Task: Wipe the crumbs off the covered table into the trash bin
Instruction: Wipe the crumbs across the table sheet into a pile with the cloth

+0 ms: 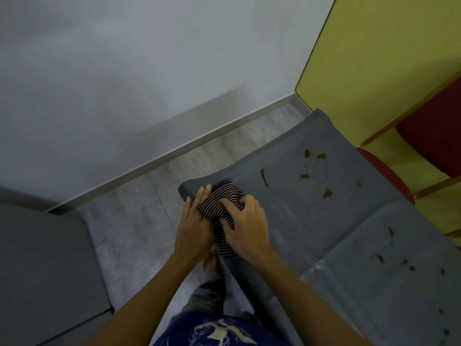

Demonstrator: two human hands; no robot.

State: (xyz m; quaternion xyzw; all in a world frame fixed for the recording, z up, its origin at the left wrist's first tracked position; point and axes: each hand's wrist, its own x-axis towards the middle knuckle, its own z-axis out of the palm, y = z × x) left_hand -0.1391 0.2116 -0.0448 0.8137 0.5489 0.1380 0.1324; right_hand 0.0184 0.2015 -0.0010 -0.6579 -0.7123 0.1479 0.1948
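A table under a grey cover (331, 221) fills the right half of the view. Brown crumbs (326, 193) are scattered across its far part, and more crumbs (406, 263) lie near its right side. A striped dark-and-pink cloth (224, 198) sits bunched at the table's left corner. My right hand (245, 226) presses down on the cloth, fingers gripping its folds. My left hand (195, 224) holds the cloth's left side at the table edge, fingers stretched forward. No trash bin shows.
A grey cabinet or box (45, 265) stands on the floor at the left. A red chair with a wooden frame (429, 136) sits behind the table against a yellow wall (374, 58). Grey tiled floor (139, 221) lies between, beneath a white wall.
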